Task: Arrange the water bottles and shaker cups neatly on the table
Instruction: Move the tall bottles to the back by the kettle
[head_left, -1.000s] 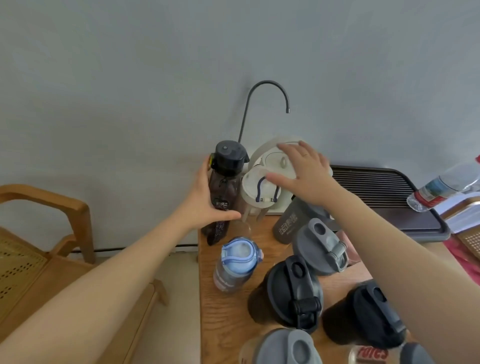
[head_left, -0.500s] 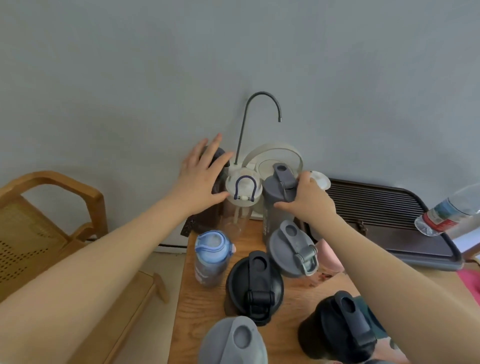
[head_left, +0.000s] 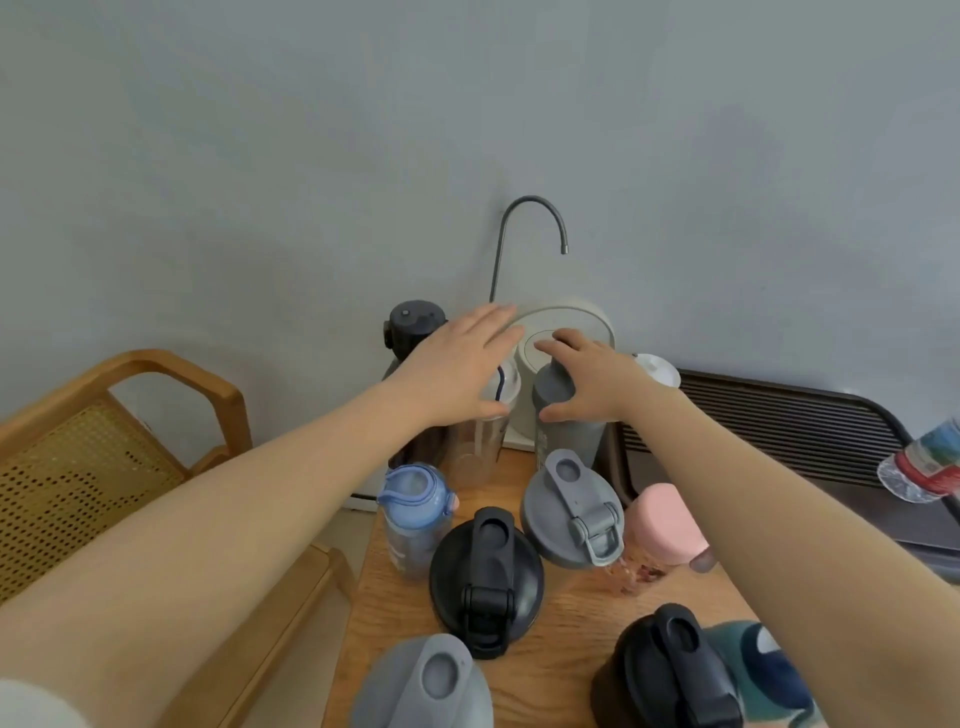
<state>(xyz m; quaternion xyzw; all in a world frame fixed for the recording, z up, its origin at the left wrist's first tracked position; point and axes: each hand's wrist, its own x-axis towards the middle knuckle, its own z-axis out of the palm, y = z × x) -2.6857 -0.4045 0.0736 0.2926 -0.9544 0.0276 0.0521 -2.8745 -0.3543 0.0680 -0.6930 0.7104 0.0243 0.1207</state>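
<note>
Right hand (head_left: 587, 379) grips grey shaker (head_left: 563, 415); left hand (head_left: 457, 364) flat

A plain grey-blue wall (head_left: 467, 130) is seen beyond the hands, evenly lit. To the left of the left hand a wooden armchair (head_left: 171, 379) with a woven cane panel is placed. Below it, pale floor (head_left: 358, 525) is glimpsed beside the wooden table (head_left: 550, 613).

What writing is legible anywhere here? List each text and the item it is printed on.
No text can be read with confidence.
Grey shaker cup under the right hand: faint printing on its side, too blurred to read.
Blue-lidded bottle: pale marks on the body, illegible.
Plastic water bottle at the right edge: red and blue label, motion-blurred.
Lids show no lettering.
</note>
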